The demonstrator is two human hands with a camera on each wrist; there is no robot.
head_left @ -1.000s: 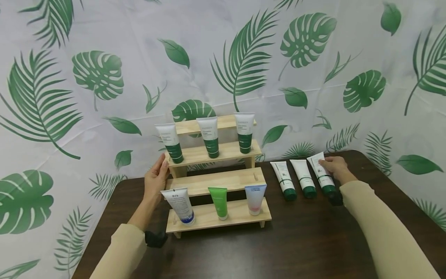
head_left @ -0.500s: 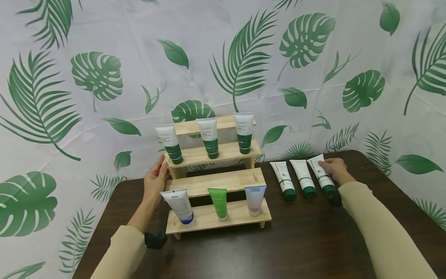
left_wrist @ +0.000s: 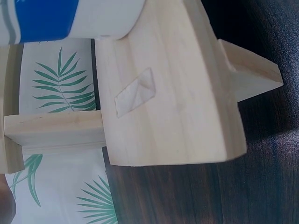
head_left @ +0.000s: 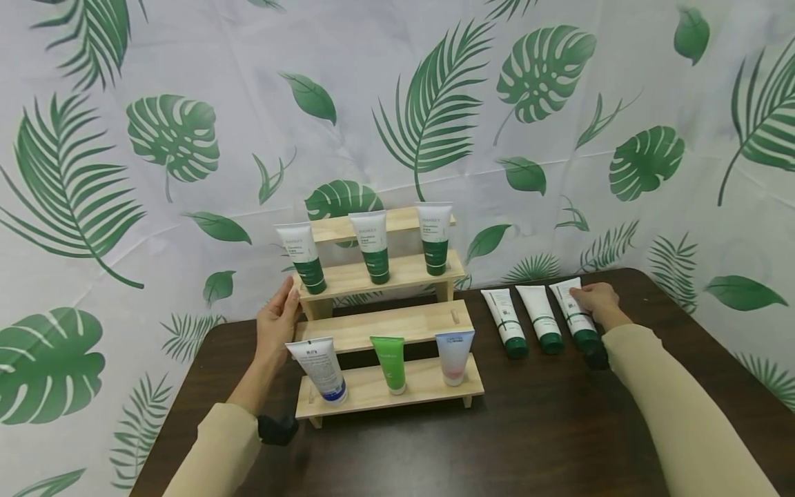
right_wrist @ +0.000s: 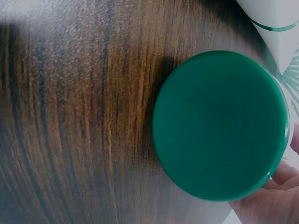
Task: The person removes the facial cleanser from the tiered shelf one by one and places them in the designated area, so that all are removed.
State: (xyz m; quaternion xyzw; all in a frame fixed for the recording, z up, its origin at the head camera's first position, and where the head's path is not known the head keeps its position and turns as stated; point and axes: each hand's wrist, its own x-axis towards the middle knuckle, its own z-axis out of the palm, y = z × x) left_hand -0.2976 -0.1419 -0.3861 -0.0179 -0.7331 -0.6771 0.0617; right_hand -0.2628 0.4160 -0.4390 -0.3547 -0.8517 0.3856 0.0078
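Note:
A stepped wooden display rack (head_left: 385,331) stands on the table, and my left hand (head_left: 275,326) grips its left side beside the middle steps. In the left wrist view, the rack's bottom shelf (left_wrist: 173,126) fills the middle, and only a sliver of finger (left_wrist: 5,203) shows. My right hand (head_left: 597,302) holds the upper part of a white squeeze tube (head_left: 573,308), rightmost of three lying on the table. Its round green cap (right_wrist: 219,126) faces the right wrist camera and partly hides my fingers (right_wrist: 275,200). Left of it lie the middle tube (head_left: 537,308) and another white tube (head_left: 504,312).
Three white-and-green tubes, the middle one (head_left: 370,245) among them, stand on an upper shelf. On the bottom shelf stand a white-and-blue tube (head_left: 319,369), a green tube (head_left: 390,362) and a pale blue-pink tube (head_left: 455,355). A leaf-print cloth (head_left: 248,152) hangs behind the dark table (head_left: 528,428).
The upper end of the tube in my right hand has shifted very slightly to the right. My left hand stays at the rack's side.

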